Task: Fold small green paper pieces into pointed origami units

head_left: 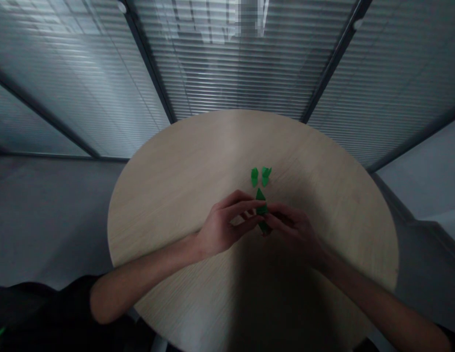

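Observation:
Both my hands meet over the middle of a round, light wooden table (183,186). My left hand (227,222) and my right hand (291,227) pinch a small folded green paper piece (261,204) between their fingertips, its tip pointing away from me. Just beyond it, two more small folded green paper pieces (254,176) (266,175) lie side by side on the table, apart from my fingers.
Glass walls with closed horizontal blinds (227,63) and dark frames stand right behind the table's far edge. Grey floor (47,215) shows to the left and right of the table.

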### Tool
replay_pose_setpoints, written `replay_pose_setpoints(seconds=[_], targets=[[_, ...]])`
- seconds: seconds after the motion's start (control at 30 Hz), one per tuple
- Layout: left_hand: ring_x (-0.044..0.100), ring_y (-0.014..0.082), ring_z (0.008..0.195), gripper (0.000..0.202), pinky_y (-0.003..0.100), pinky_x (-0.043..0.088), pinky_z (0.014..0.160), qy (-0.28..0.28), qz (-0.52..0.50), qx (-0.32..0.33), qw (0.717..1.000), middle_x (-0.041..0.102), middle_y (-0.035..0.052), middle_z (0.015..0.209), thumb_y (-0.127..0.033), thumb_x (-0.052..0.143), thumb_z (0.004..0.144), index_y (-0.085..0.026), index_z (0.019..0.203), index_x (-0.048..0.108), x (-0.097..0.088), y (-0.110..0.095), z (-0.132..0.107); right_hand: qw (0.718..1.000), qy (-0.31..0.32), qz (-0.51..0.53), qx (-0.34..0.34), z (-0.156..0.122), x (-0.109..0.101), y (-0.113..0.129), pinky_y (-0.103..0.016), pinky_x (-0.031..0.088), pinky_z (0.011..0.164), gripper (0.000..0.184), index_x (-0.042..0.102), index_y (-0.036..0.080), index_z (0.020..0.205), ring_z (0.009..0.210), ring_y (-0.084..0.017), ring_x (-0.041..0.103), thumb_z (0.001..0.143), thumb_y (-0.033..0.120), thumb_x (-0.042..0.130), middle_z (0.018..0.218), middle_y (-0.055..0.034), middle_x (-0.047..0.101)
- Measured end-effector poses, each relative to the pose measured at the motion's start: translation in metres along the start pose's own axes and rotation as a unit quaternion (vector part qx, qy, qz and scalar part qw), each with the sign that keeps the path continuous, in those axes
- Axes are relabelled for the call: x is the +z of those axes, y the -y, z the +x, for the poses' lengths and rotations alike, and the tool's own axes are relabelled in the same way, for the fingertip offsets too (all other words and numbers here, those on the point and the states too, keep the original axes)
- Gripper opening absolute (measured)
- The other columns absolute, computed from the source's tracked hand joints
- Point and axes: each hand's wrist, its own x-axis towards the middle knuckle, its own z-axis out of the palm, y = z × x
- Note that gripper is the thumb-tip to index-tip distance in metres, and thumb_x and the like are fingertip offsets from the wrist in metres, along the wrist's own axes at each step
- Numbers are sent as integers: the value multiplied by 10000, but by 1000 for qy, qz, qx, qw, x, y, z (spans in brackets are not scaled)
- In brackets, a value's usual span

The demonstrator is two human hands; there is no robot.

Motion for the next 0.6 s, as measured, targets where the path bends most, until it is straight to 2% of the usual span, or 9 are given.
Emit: replay_pose_setpoints(seconds=[0.17, 0.33, 0.47, 0.6], targets=[[696, 155, 890, 277, 280, 651, 720, -16, 32, -4, 999, 632, 88, 1076, -194, 767, 906, -158, 1178, 734, -1, 0, 0, 1000, 5, -1, -4, -1, -1, 2, -236, 593, 628, 185, 787, 217, 933, 685, -122, 658, 911, 395, 740, 801, -9, 710], [710, 211, 1060, 239, 368, 647, 888, -19, 76, 31, 996, 672, 125, 1168, -205, 752, 919, -168, 1154, 729, -2, 0, 1, 999, -6, -49, -16, -2, 1, 8, -240, 563, 632, 177, 763, 209, 904, 676, -120, 631, 935, 374, 710, 772, -1, 673], [742, 197, 999, 200, 339, 648, 868, -4, 65, 14, 998, 731, 122, 1114, -230, 724, 946, -163, 1135, 722, -1, -2, 0, 996, -23, -87, -30, -2, 3, 10, -259, 549, 624, 233, 754, 199, 864, 683, -138, 624, 932, 415, 703, 771, -15, 663], [759, 191, 936, 213, 320, 643, 842, 3, 44, -48, 998, 768, 103, 1043, -229, 738, 935, -144, 1128, 705, 0, -6, 0, 994, -28, -94, -37, -2, 2, 8, -253, 533, 601, 241, 758, 200, 857, 666, -136, 625, 934, 421, 699, 763, -16, 658]])
